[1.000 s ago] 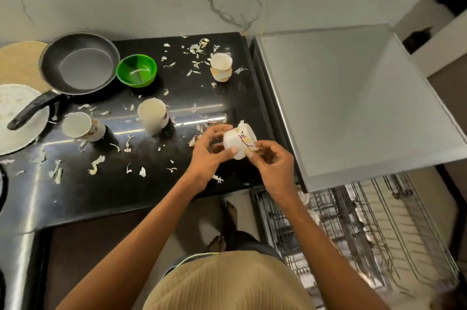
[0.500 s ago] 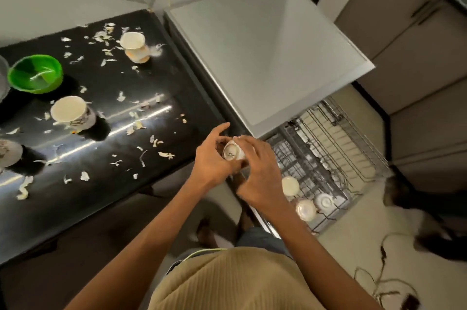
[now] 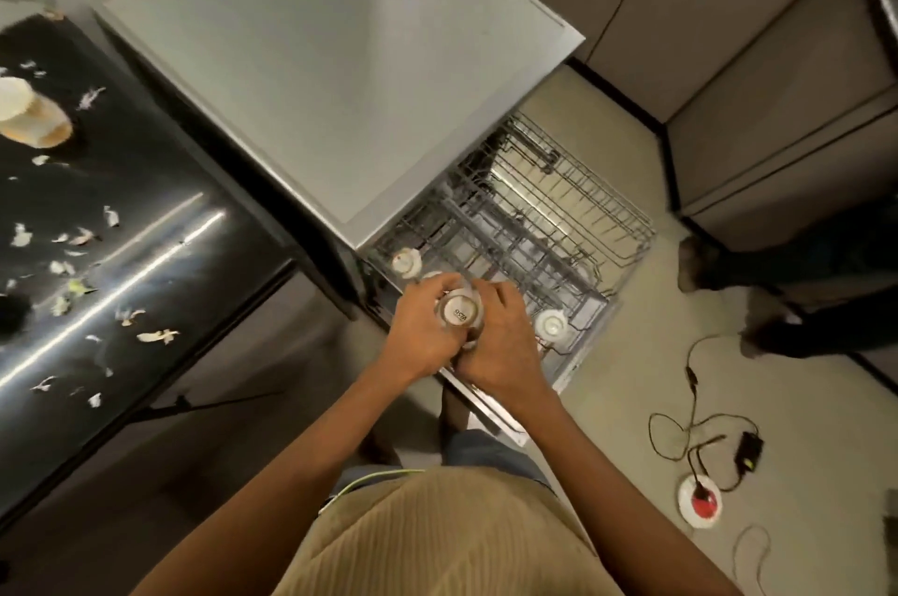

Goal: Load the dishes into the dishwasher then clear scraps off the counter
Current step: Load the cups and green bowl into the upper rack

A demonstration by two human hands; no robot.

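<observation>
Moved off the surface point(image 3: 146, 226) since a second ago: both hands plus cup point(image 3: 460, 311) now over the pulled-out dishwasher rack point(image 3: 559, 226), at its front left corner. Left to right:

Far left, black surface, littered with pale scraps point(image 3: 156, 335); one cup on its side point(image 3: 34, 114) near the left edge, blurred.

Centre, grey dishwasher top point(image 3: 330, 75), rack sticking out below it toward the floor.

In the rack: upturned cup point(image 3: 406, 262) at the left, close under the dishwasher top; another upturned cup point(image 3: 551, 323) just right of the hands. A third white rim partly hidden behind the left fingers.

Left hand point(image 3: 423, 328) grip wrapped round the held cup's left side, right hand point(image 3: 500, 343) grip closed on its right side. Held bottom-up, printed base facing the camera, above the rack wires; contact with the rack not discernible.

Right, beige floor with loose black cable point(image 3: 690, 401), small black adapter point(image 3: 747, 450), round white-and-red disc point(image 3: 699, 501). Grey cabinets point(image 3: 729, 37) behind. Dark blurred shape at right edge, not identifiable.
</observation>
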